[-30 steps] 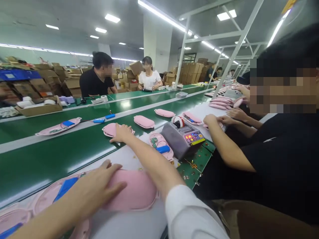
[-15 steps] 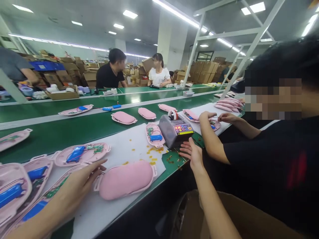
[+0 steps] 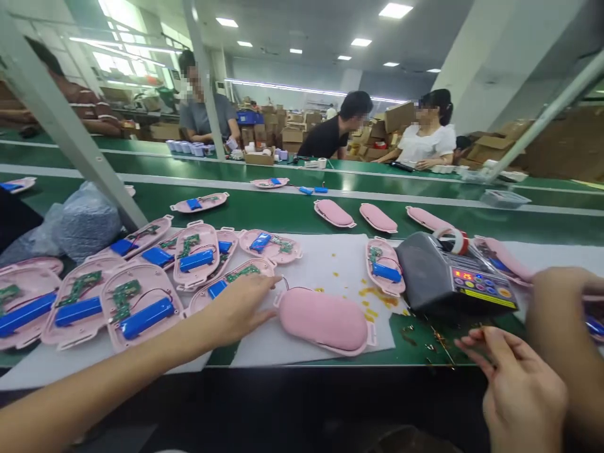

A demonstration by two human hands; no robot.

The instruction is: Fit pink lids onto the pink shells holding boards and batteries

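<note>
A pink padded shell (image 3: pixel 323 319) lies cushion side up on the white sheet (image 3: pixel 311 251), a thin wire showing at its left end. My left hand (image 3: pixel 243 308) is beside that end, fingers stretched out and thumb apart; whether the fingertips touch the wire is unclear. At the right, my right hand (image 3: pixel 523 377) is raised near the bench edge with thumb and forefinger pinched together. Anything in that pinch is too small to name. Just beyond it stands the tape dispenser (image 3: pixel 453 283) with a lit red display. An open shell (image 3: pixel 384 267) with a blue battery leans beside the dispenser.
Several open pink shells (image 3: pixel 141 305) with blue batteries and green circuit boards crowd the left. Amber tape pieces (image 3: pixel 372 305) lie on the sheet. A co-worker's arm (image 3: pixel 566 327) reaches in at right. Metal posts (image 3: pixel 80 119) rise from the green bench.
The view has swung left, bringing more open shells into sight. My right hand has gone from spread fingers to a pinch. My left hand stays near the padded shell's left end.
</note>
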